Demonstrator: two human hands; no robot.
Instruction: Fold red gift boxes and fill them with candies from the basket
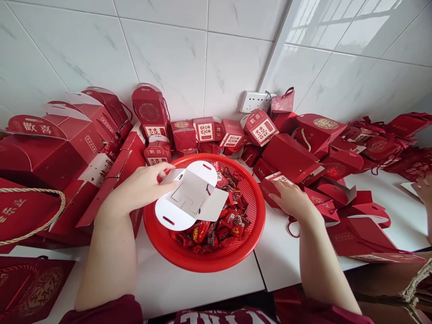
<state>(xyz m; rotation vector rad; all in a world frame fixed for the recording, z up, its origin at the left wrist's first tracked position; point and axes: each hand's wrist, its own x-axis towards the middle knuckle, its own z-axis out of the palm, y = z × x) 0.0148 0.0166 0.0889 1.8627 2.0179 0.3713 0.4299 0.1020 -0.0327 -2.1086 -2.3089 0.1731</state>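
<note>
My left hand [146,184] grips the edge of an opened candy box [191,191], with thumb and fingers closed on it. The box's flaps are spread, showing its white inside. It is above a round red plastic basket [249,252] that holds many wrapped candies [232,222] in red wrappers. To the right of the basket, my right hand [293,198] is on a small red candy box [272,191], its fingers bent over the top; part of that box is hidden under the hand.
Red boxes [286,155] crowd the white table [155,288] on the right, and larger red boxes [64,144] stand at left. Small boxes [204,130] line the tiled wall below a power strip [253,101]. Another person's hand [423,189] shows at the far right.
</note>
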